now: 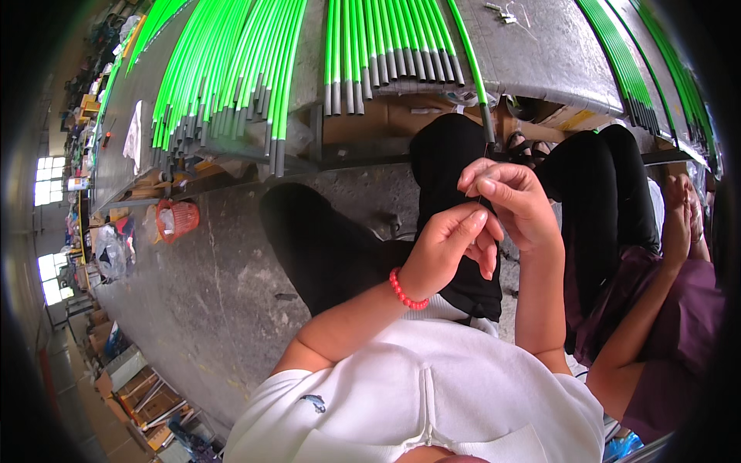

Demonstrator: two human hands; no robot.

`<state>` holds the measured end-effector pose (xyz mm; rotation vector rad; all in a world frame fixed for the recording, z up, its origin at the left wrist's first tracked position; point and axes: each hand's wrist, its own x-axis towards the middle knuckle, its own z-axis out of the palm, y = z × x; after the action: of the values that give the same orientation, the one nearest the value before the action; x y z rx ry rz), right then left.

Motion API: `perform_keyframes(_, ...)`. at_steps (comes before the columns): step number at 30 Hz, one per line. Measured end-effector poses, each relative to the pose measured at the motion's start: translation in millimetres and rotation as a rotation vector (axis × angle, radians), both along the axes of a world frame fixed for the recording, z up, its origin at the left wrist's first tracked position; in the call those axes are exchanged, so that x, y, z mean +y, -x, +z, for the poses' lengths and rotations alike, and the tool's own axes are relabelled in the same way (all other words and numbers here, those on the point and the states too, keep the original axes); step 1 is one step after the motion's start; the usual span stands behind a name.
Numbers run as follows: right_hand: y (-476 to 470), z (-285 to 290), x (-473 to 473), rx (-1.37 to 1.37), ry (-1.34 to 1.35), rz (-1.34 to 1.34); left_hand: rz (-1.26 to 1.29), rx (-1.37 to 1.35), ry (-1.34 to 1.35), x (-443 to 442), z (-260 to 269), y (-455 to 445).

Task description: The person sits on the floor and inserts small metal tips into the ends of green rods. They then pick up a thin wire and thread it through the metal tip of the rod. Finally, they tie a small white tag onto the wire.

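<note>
A fine thread or wire (pixel 485 153) runs down from the dark grey end of a single bright green rod (pixel 473 72), which juts past the table edge toward me. My right hand (pixel 512 194) pinches this line between thumb and fingertips, just below the rod's end. Slightly lower and to the left, my left hand (pixel 454 240) also pinches it, a red bead bracelet (pixel 407 292) on its wrist. The line is so thin that its exact path between my fingers is hard to see. Beside that rod lies a row of similar green rods (pixel 388 35) with grey ends.
More green rods (pixel 231 63) fan out on the grey table (pixel 538 63) at left, their ends overhanging its edge. Small white pieces (pixel 502 13) lie farther back. A co-worker in purple (pixel 671 324) sits close at right. An orange basket (pixel 178 220) stands on the floor.
</note>
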<state>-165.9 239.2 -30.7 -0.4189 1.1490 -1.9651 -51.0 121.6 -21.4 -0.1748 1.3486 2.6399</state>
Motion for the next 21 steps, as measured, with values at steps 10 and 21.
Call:
perform_keyframes(10,1,-1,-6,-0.031,0.009,-0.012,-0.008,-0.033,0.030,-5,10,5)
perform_keyframes(21,10,5,-12,-0.119,0.025,-0.091,0.038,0.003,0.051,-4,14,20)
